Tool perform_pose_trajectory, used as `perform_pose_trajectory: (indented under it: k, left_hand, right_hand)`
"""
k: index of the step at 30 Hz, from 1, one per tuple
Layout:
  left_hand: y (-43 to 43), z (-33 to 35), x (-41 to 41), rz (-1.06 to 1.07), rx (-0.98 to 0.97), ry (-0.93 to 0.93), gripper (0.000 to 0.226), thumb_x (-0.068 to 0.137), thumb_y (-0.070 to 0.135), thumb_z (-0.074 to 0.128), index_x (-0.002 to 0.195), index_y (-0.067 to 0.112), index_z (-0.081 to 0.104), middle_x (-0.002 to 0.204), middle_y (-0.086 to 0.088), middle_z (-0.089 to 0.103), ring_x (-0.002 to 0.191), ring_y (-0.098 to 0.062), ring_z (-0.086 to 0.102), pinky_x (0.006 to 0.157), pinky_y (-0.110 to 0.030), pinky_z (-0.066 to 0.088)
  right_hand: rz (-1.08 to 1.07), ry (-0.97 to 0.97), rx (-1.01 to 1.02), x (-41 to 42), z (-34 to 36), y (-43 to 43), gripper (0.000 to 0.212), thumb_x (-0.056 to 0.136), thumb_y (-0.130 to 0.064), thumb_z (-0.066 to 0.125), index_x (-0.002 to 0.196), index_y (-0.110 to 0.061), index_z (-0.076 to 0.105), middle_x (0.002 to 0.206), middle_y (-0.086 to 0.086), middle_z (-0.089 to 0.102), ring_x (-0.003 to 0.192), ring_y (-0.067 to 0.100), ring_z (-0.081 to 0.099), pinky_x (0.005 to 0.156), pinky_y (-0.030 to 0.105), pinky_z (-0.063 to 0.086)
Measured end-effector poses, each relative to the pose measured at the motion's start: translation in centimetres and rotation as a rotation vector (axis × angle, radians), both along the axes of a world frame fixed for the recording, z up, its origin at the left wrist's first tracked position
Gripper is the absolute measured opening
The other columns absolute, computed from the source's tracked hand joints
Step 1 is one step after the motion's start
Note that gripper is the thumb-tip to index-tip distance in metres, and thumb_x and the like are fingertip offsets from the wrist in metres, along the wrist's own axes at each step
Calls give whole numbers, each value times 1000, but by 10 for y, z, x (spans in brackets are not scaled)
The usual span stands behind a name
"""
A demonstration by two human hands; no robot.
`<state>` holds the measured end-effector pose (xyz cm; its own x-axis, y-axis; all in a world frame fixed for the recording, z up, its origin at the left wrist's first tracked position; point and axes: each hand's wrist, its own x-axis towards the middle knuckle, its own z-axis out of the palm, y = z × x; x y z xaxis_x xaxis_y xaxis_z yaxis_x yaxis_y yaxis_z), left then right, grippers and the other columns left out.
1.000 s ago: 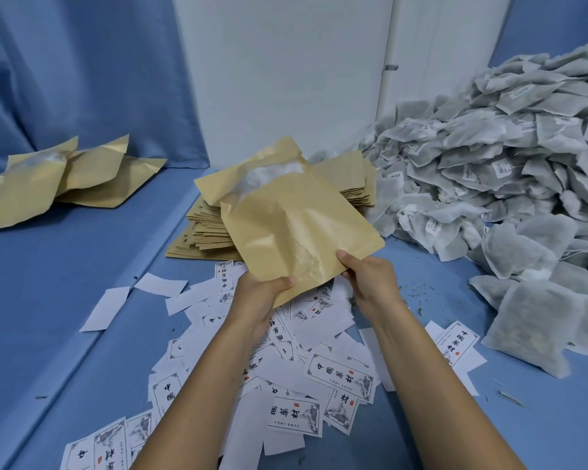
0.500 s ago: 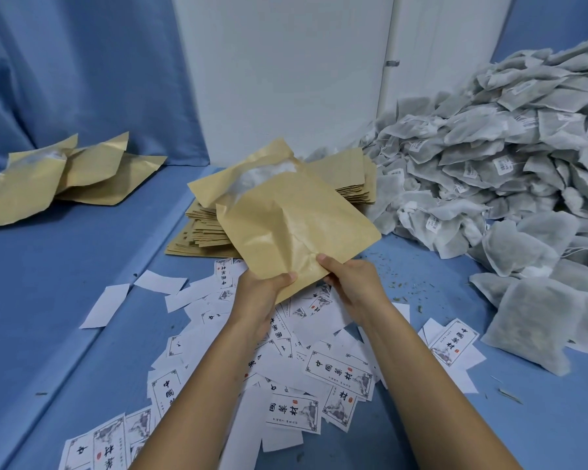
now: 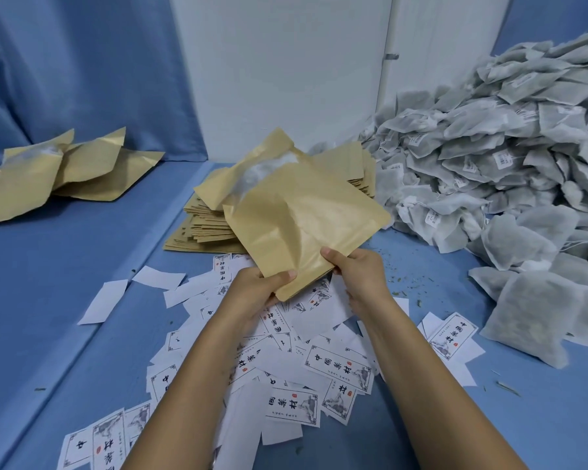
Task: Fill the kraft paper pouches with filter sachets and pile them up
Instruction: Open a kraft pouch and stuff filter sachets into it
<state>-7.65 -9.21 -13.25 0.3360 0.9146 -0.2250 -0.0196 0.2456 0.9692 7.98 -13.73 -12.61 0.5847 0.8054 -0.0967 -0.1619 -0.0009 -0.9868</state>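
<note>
I hold a kraft paper pouch (image 3: 302,215) up in front of me, its open mouth pointing away and up to the left. White filter sachet material (image 3: 269,167) shows in the mouth. My left hand (image 3: 255,290) pinches the pouch's near bottom corner. My right hand (image 3: 357,269) pinches the bottom edge beside it. Behind the pouch lies a stack of flat empty pouches (image 3: 201,228). A big heap of grey-white filter sachets (image 3: 496,157) fills the right side. Three filled pouches (image 3: 58,171) lie piled at the far left.
Many white printed labels (image 3: 336,364) lie scattered on the blue surface under my arms. A raised blue ledge (image 3: 65,266) runs along the left. A white wall panel (image 3: 279,69) and blue curtain (image 3: 75,62) close the back. Loose sachets (image 3: 533,313) lie near right.
Both hands and the pouch have shifted slightly left. My right hand has slid closer to my left along the bottom edge.
</note>
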Motion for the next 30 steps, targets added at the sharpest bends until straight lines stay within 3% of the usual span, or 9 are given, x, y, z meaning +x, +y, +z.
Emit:
perform_pose_trajectory:
  k: [4,7,11,17,21,24,26,28,30]
  left_hand:
    - [1,1,-6,-30,-2,70,22,86,10,70,103,-2,65,87,-9,71,75,-17,66,68,-24,53]
    - [-3,3,-6,-39,97,187,10,86,12,71,91,4,66,63,2,67,50,-5,60,49,-15,46]
    - [-8,3,-1,32,151,262,9,85,15,72,87,9,65,64,2,63,44,-2,56,42,-11,41]
    - [-12,4,1,53,221,249,10,86,18,72,78,13,67,57,6,64,45,-4,58,43,-11,42]
    - [-12,8,-2,-57,166,144,10,86,12,71,79,5,70,61,-2,69,55,-11,65,50,-16,49]
    - [-12,6,-2,-29,176,202,9,84,9,72,76,5,70,64,-7,69,58,-19,65,54,-21,52]
    - [-11,6,-2,-24,185,247,9,86,10,71,78,6,69,62,-6,67,56,-18,62,53,-20,50]
    - [-11,6,-1,-25,186,283,10,88,12,68,79,8,67,54,1,64,45,-8,58,45,-14,45]
    - [-9,5,-1,12,213,339,10,88,13,67,80,10,65,55,3,62,40,-3,53,41,-11,39]
  right_hand:
    - [105,75,-29,-2,0,0,21,81,-9,75,68,1,62,56,5,60,46,11,51,53,17,48]
    - [172,89,-88,-4,-2,1,17,79,-5,76,75,4,62,59,7,61,45,13,49,55,24,50]
    - [90,65,-69,-8,-5,2,37,79,-2,75,51,-9,53,55,5,60,44,13,49,49,20,47]
    - [233,98,-63,-15,-5,-2,23,80,-3,74,61,-5,62,58,4,66,50,12,60,53,16,51]
    - [181,19,-76,-18,-10,-1,55,80,0,73,32,-18,53,42,-6,58,40,6,57,45,14,44]
    - [148,-2,-89,-19,-13,0,61,78,-2,76,26,-17,48,39,-9,53,39,6,54,46,15,44]
    - [138,10,-93,-20,-12,0,54,76,-4,78,32,-19,50,47,-1,57,46,12,55,52,19,46]
    - [175,105,-63,-21,-10,1,27,77,-2,76,55,-9,62,67,11,68,62,21,64,63,24,54]
    - [175,168,-46,-18,-7,1,16,80,-2,74,67,-3,64,70,10,71,61,19,66,61,23,55]
